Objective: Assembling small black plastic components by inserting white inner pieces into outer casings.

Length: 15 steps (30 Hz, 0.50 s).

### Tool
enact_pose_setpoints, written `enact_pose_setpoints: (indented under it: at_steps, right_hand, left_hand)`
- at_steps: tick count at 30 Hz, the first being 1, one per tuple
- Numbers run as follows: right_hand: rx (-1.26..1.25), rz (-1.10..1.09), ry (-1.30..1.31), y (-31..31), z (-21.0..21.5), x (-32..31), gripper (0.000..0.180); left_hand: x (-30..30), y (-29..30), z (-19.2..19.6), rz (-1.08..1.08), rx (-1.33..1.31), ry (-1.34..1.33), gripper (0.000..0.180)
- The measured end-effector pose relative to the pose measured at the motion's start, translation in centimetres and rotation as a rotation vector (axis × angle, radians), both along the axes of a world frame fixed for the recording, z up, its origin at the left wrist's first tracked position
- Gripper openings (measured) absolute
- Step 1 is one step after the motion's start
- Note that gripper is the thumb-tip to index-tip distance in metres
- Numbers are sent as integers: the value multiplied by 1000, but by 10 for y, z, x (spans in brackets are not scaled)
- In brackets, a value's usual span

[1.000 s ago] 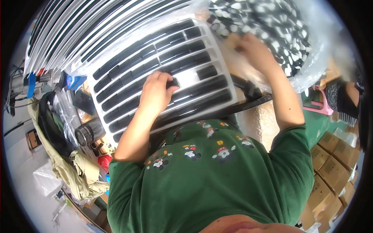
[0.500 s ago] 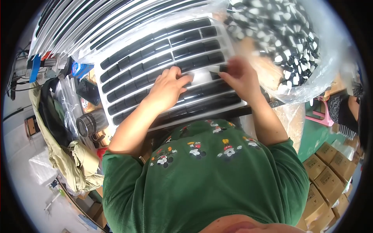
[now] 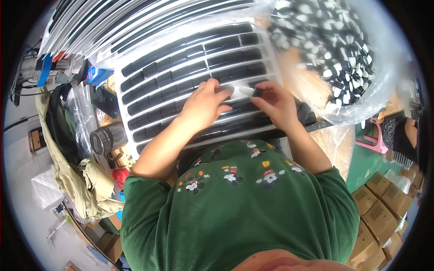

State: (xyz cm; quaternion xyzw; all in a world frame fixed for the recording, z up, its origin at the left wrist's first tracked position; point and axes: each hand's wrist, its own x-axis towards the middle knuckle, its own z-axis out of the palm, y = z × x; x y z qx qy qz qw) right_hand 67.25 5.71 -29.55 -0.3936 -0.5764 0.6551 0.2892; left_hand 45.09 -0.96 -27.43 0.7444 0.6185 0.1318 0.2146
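Observation:
A white panel (image 3: 266, 54) lies in front of me, lined with rows of glossy black pieces (image 3: 183, 74). My left hand (image 3: 203, 105) rests over the middle rows, thumb and index finger apart, with the index fingertip smeared by motion. I see nothing held in it. At the right end of a row, my right hand (image 3: 278, 104) pinches a small rounded black-and-white piece (image 3: 246, 91) between thumb and fingers. Its white end points left, toward my left hand, over a white gap in the row. The right fingers hide part of its dark end.
A clear plastic bag (image 3: 384, 86) full of loose black-and-white pieces (image 3: 337, 67) stands at the upper right. Stacked white-and-black panels (image 3: 149, 22) fill the far left. A dark-lidded jar (image 3: 103, 141) and a phone (image 3: 105, 101) sit left of the panel. Cardboard boxes (image 3: 379, 219) are at lower right.
My right hand has come slightly left and lower, bringing the black-and-white piece toward the gap and turning its white end into view. My left hand has shifted a little right.

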Motion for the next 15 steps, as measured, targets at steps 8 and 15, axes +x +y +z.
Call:
enact_pose_setpoints:
  at_steps: [8,15]
  right_hand:
    - [-31,-126,175,-4,-4,2,35]
    - [-156,30,224,-13,5,-8,32]
  left_hand:
    - [-1,-7,-4,392,288,-554,32]
    - [16,-31,-20,489,-154,-1566,38]
